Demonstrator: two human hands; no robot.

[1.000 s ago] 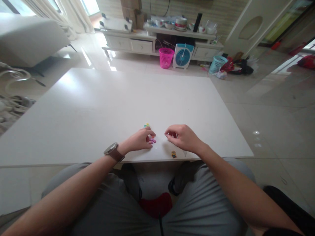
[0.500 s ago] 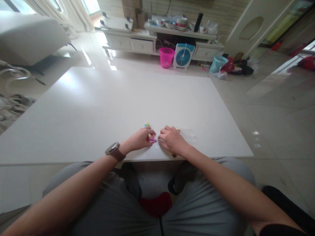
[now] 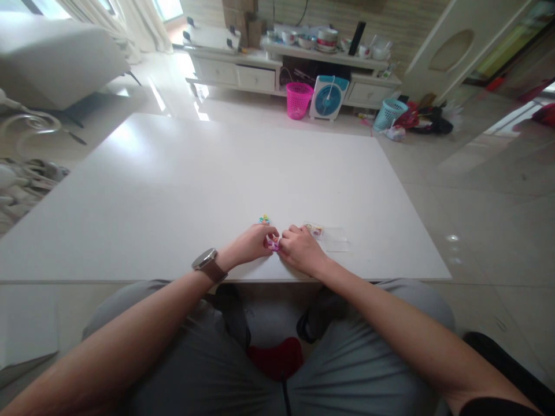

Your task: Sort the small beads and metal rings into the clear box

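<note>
a small pink-purple figure (image 3: 273, 245) is lying at the bench's (image 3: 173, 190) near edge, between the two hands: within the curl of the left hand (image 3: 251, 245), just beside the right hand's (image 3: 304, 251) tips. both are sitting about equally near; its long axis is too small and covered to tell. the left fingers (image 3: 272, 230) are arching apart around it, the right ones bunching together at its right side; whether either is clamping it, i cannot tell.

There are two hands (image 3: 249, 245) (image 3: 303, 252), one wristwatch (image 3: 204, 259), two baskets (image 3: 299, 103) (image 3: 389, 113), one fan (image 3: 328, 99) and one table (image 3: 243, 173).
</note>
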